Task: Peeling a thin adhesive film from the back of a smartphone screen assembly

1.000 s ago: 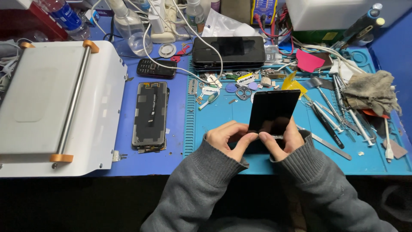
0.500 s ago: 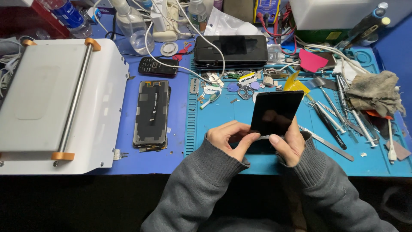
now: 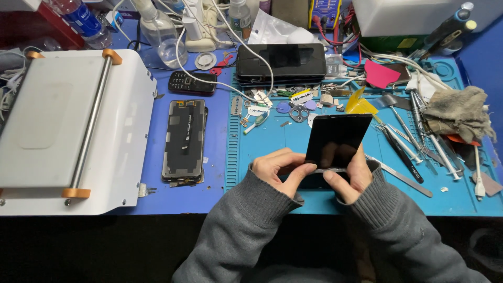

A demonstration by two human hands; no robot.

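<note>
Both hands on phone screen, tilted above blue mat | left hand pinched on lower edge | right hand gripped beneath | even edge pressure advised, glass kept unflexed

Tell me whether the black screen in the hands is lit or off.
Off: the black screen is dark, showing only reflections, held by both hands.

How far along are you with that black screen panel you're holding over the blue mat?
Done: an opened phone body lies stripped beside the white machine. In hand: left hand and right hand both pinch the lower edge of the black panel, tilted up. Left: the panel is not fitted onto any phone.
</note>
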